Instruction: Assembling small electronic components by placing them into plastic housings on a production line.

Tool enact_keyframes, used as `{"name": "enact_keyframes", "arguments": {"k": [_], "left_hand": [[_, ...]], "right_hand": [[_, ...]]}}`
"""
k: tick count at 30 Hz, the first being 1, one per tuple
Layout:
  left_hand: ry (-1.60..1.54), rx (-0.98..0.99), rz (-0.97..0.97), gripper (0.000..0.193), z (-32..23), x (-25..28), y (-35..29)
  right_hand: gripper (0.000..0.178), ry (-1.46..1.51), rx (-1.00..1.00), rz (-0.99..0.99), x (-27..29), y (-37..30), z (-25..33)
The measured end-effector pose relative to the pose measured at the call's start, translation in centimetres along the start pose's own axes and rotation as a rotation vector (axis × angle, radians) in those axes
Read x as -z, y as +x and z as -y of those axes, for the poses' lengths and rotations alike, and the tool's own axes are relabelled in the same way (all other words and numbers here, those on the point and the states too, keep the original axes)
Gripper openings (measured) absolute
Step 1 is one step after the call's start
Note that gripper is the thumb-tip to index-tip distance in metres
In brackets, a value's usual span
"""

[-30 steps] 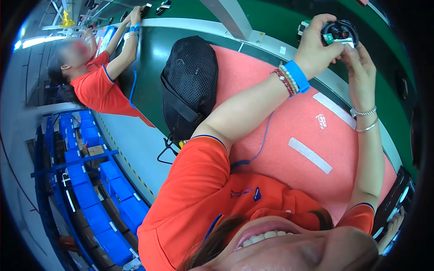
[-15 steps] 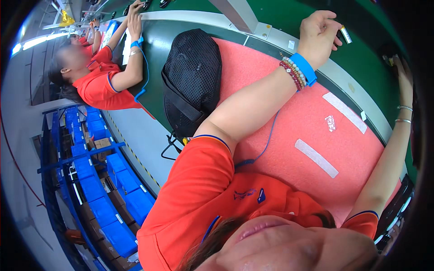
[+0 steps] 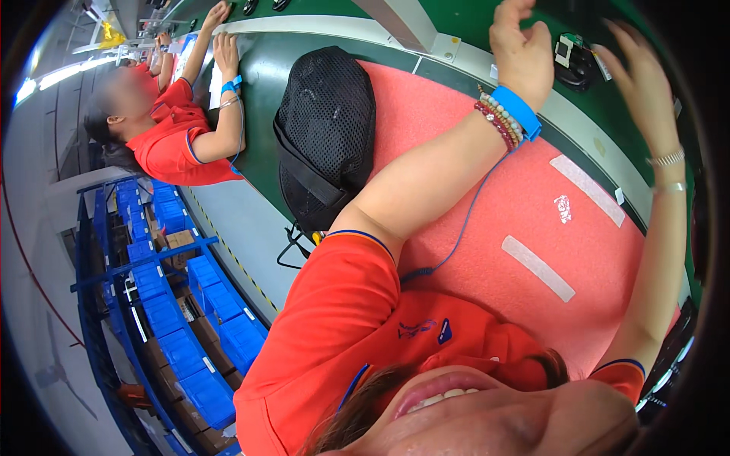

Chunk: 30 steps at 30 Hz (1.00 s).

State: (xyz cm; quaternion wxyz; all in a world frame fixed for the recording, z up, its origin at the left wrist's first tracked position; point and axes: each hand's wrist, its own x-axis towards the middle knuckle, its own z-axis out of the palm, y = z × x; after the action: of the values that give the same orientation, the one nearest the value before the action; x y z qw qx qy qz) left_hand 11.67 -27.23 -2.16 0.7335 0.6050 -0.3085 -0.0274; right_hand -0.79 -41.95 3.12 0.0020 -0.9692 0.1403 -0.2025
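Both hands have shifted since half a second ago: the right hand (image 3: 642,72), then stretched far out along the green belt, now hovers with fingers spread wide just beside a small dark device (image 3: 576,64), and the left hand (image 3: 523,53), which pinched a small metal piece, now shows nothing in its loosely curled fingers.

Nearest the camera is the person's orange shirt (image 3: 357,334), both forearms reaching away from it over the red mat (image 3: 532,205) that covers the table. Two strips of white tape (image 3: 538,267) lie on the mat between the arms. A blue wrist strap (image 3: 521,112) and beaded bracelets sit on the left wrist — a thin blue cord runs from the strap back across the mat toward the shirt. Thin silver bracelets (image 3: 668,159) ring the right wrist.

Left of the left arm, a black mesh bag (image 3: 323,129) rests on the mat's edge. Beyond the mat, the dark device lies on the green conveyor belt (image 3: 456,19), between the two hands and touching neither.

Further off, a co-worker (image 3: 171,137) in an orange shirt reaches onto the belt — blue bins (image 3: 190,334) line the racks below.
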Motion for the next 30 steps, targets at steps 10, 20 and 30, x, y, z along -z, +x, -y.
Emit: {"name": "enact_keyframes", "arguments": {"k": [10,20,30], "left_hand": [[0.121,0.127,-0.011,0.036,-2.0,1.3,0.4],[0.744,-0.329,0.085,0.034,-0.3,2.3,0.5],[-0.094,0.165,0.102,0.031,-1.5,1.1,0.3]], "right_hand": [[0.047,-0.022,0.163,0.011,-5.5,1.4,4.4],[0.057,-0.208,0.015,0.138,-2.0,0.0,4.0],[0.052,0.173,0.289,-0.025,-2.4,0.4,3.1]]}}
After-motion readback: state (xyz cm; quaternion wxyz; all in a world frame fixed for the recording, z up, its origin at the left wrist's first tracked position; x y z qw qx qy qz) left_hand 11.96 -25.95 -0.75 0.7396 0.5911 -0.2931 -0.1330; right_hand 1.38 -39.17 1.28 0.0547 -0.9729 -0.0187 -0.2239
